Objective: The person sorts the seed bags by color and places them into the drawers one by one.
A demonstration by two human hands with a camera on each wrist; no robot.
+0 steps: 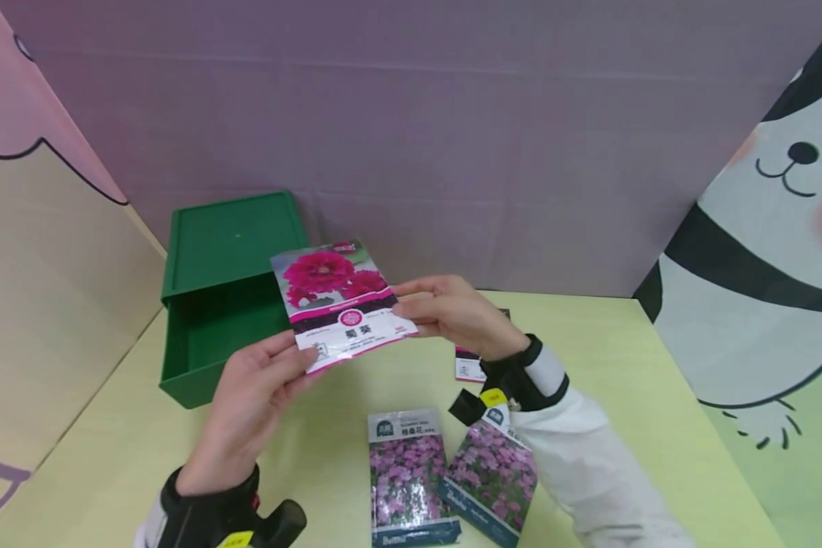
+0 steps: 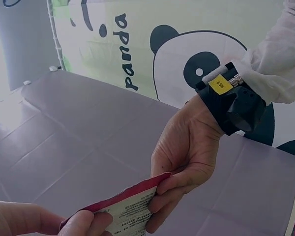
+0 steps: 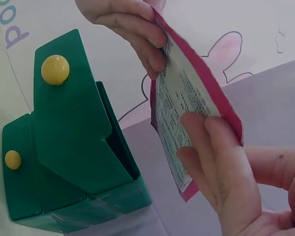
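Pink-flowered seed packet (image 1: 339, 304) marked "蜀葵" is pinched at opposite edges by left hand (image 1: 250, 403) and right hand (image 1: 452, 313).

On the glossy seed packet with a crimson flower photo (image 1: 342, 304), pinched at both lower corners, two white Chinese characters, 蜀葵, are printed on its black band. "panda" is lettered in black on the pale-green panda-print backdrop (image 2: 125, 51) beyond the grip. The small print on the packet's back cannot be read.
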